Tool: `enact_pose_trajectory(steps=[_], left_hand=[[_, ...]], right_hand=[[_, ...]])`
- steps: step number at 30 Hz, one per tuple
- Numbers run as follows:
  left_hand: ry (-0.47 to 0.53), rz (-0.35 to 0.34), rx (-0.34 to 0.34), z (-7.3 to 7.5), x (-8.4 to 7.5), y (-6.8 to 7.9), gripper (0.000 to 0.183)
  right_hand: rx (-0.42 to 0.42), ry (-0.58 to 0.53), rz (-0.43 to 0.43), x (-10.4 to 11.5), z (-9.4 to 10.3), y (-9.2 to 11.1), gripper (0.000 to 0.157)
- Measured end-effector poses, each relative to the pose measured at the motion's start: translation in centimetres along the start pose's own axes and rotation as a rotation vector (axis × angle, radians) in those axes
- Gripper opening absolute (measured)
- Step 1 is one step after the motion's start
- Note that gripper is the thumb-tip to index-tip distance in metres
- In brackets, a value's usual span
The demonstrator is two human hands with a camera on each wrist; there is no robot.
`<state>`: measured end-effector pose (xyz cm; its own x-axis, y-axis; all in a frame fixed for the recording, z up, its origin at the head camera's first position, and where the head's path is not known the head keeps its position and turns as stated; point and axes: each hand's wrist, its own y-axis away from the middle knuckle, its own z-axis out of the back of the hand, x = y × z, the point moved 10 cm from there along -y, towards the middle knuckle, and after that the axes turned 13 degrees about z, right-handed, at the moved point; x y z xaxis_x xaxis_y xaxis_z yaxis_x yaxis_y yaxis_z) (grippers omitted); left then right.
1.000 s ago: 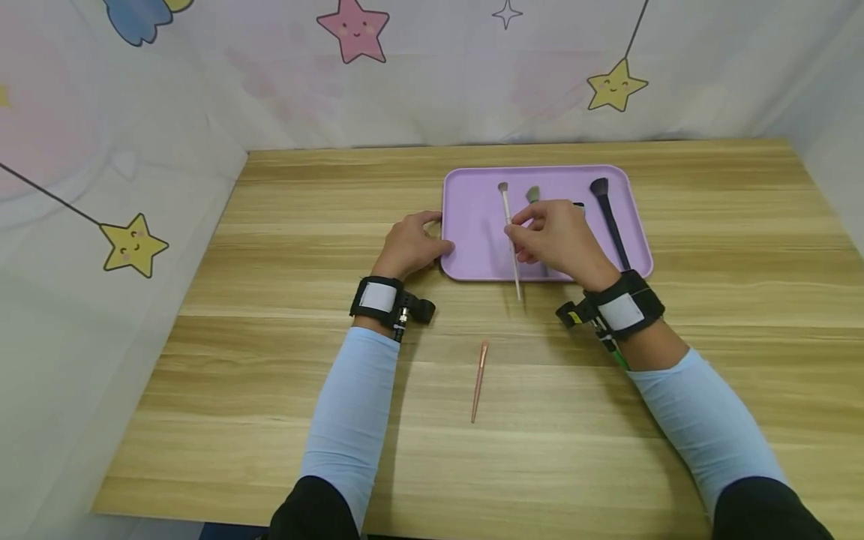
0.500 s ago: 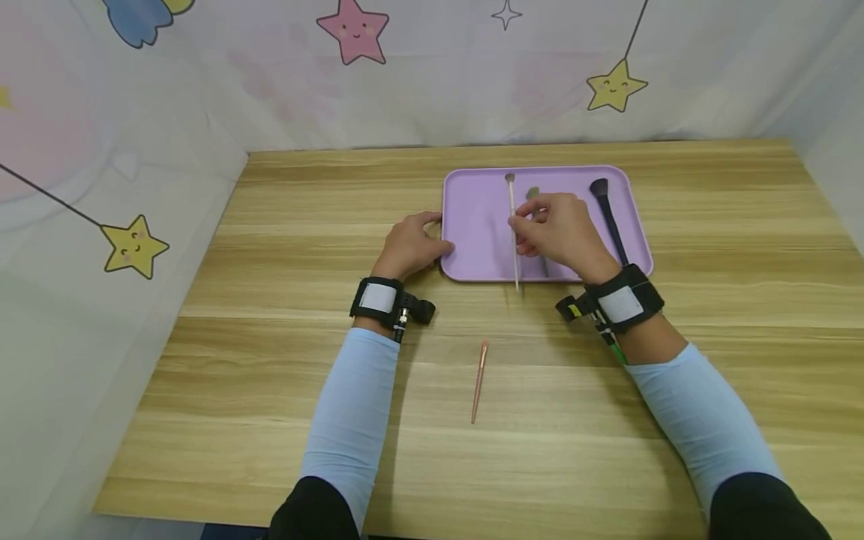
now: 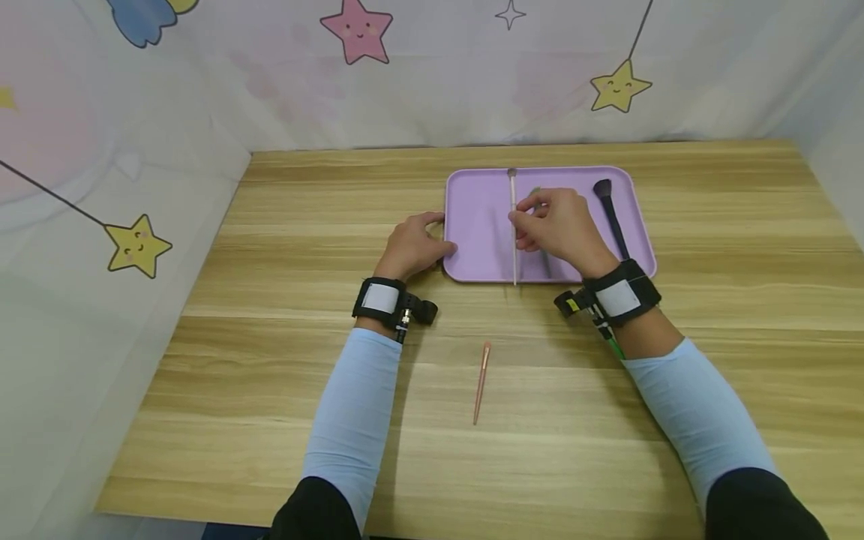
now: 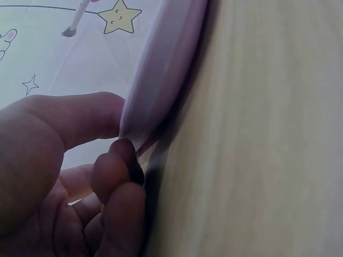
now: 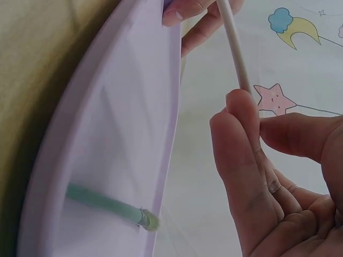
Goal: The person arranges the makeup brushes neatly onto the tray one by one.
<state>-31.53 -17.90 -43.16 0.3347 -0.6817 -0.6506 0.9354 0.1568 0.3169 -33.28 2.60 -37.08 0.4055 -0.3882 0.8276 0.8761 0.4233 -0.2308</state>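
Observation:
My right hand point(image 3: 563, 229) pinches a white-handled makeup brush point(image 3: 515, 259) between thumb and fingers, over the purple tray point(image 3: 472, 217). The brush's dark bristles point to the tray's far side, its handle toward me. In the right wrist view, the handle point(image 5: 236, 51) stands apart from the tray surface. My left hand point(image 3: 415, 244) grips the tray's left rim, thumb on the edge; the left wrist view shows its fingers curled against the rim point(image 4: 161, 69). Inside the tray lie a green makeup brush point(image 5: 104, 202), partly hidden by my right hand in the head view, and a large black makeup brush point(image 3: 612, 217).
A small rose-coloured makeup brush point(image 3: 482, 384) lies on the wooden table point(image 3: 270, 375), nearer to me than the tray. A pale cloth wall point(image 3: 445, 97) with printed stars rises behind the table's far edge.
My right hand has shifted slightly away from me with the white-handled brush, which now lines up more straight with the tray's short sides. My left hand stays at the rim.

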Motion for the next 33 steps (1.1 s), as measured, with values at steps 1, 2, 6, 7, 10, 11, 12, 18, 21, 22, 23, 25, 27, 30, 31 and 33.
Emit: enact_pose_trajectory(steps=[1, 2, 6, 7, 10, 11, 12, 18, 21, 22, 23, 25, 27, 30, 31, 33], left_hand=[[0.001, 0.001, 0.002, 0.0, 0.0, 0.0, 0.063], [0.002, 0.001, 0.0, 0.0, 0.0, 0.0, 0.063], [0.005, 0.001, 0.002, 0.0, 0.0, 0.0, 0.063], [0.005, 0.0, 0.002, 0.0, 0.0, -0.1, 0.064], [0.002, -0.004, 0.002, -0.1, 0.0, -0.1, 0.064], [0.001, -0.005, 0.002, -0.1, 0.0, -0.1, 0.064], [-0.001, -0.006, 0.0, -0.1, 0.0, -0.1, 0.064], [-0.004, -0.009, -0.005, 0.0, 0.0, -0.2, 0.064], [-0.006, -0.009, -0.005, 0.0, 0.1, -0.2, 0.064], [-0.007, -0.008, -0.003, -0.1, 0.1, -0.2, 0.064], [-0.007, -0.007, -0.003, -0.1, 0.1, -0.2, 0.064], [-0.005, -0.003, 0.0, -0.1, 0.1, -0.2, 0.065], [-0.007, -0.001, 0.0, -0.1, 0.2, -0.2, 0.065], [-0.008, -0.001, -0.001, -0.1, 0.2, -0.2, 0.065], [-0.008, -0.001, -0.002, -0.1, 0.1, -0.2, 0.065], [-0.008, -0.001, -0.003, -0.1, 0.1, -0.2, 0.065]], right_hand=[[0.0, 0.004, -0.001, 0.0, 0.0, -0.1, 0.022], [0.0, 0.007, -0.002, -0.1, 0.0, -0.2, 0.022], [0.0, 0.011, -0.015, -0.5, -0.1, -0.7, 0.025], [-0.002, 0.009, -0.018, -0.6, -0.1, -0.7, 0.025], [-0.006, -0.001, -0.03, -1.0, -0.1, -0.9, 0.025], [-0.006, -0.002, -0.034, -1.2, -0.1, -1.0, 0.025], [-0.007, -0.002, -0.038, -1.3, -0.1, -1.0, 0.025], [-0.011, 0.013, -0.046, -1.9, -0.2, -1.2, 0.023], [-0.013, 0.003, -0.049, -2.0, -0.3, -1.2, 0.022], [-0.015, -0.001, -0.05, -2.0, -0.3, -1.3, 0.022], [-0.016, -0.004, -0.051, -2.1, -0.4, -1.3, 0.021], [-0.015, -0.002, -0.051, -2.1, -0.5, -1.3, 0.021], [-0.012, 0.019, -0.052, -2.1, -0.5, -1.4, 0.021], [-0.005, 0.064, -0.053, -2.1, -0.6, -1.4, 0.022], [-0.003, 0.081, -0.053, -2.1, -0.7, -1.4, 0.022], [0.002, 0.114, -0.053, -2.1, -0.8, -1.4, 0.022]])
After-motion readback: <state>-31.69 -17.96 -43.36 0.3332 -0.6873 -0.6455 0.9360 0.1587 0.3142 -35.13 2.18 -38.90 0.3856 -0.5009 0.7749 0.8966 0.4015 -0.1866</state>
